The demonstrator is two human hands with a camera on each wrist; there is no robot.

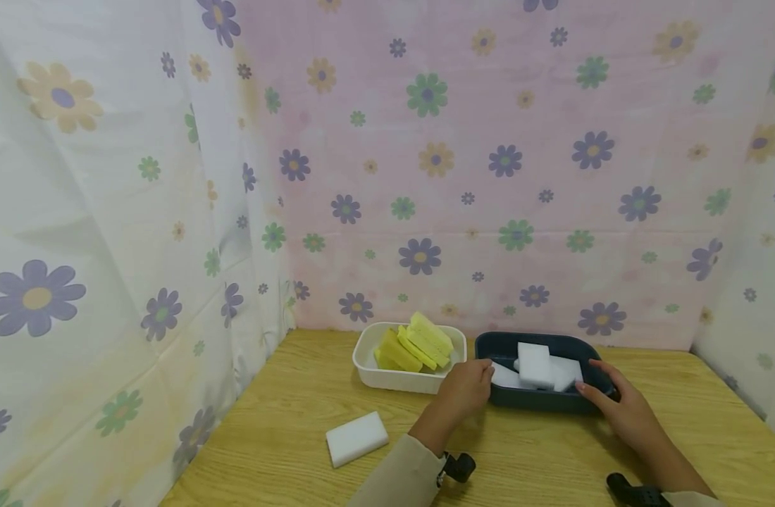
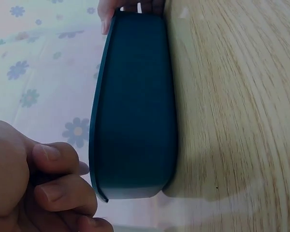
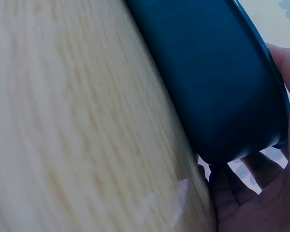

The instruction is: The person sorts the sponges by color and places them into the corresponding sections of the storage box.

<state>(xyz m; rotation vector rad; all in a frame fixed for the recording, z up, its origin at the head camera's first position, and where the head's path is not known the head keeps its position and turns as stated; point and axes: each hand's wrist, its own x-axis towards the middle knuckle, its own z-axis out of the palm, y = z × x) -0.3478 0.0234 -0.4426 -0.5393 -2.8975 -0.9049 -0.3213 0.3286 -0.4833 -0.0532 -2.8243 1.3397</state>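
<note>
A dark blue tray (image 1: 546,401) sits on the table with several white sponge blocks (image 1: 535,366) inside, one lying on top of the others. At its left end is my left hand (image 1: 466,387), fingers curled, a fingertip pinching at the rim. In the left wrist view, this hand (image 2: 53,183) is beside the tray wall (image 2: 135,106). My right hand (image 1: 625,412) grips the tray's right end, thumb at the front rim and fingers round the far side. The right wrist view has its fingers (image 3: 227,188) under the tray's rounded corner.
Left of the dark tray stands a white tray (image 1: 394,380) holding several yellow sponges (image 1: 419,345). A single white sponge block (image 1: 357,439) lies on the wooden table (image 1: 286,422) nearer me. Flowered cloth (image 1: 375,176) hangs behind the table and on both sides.
</note>
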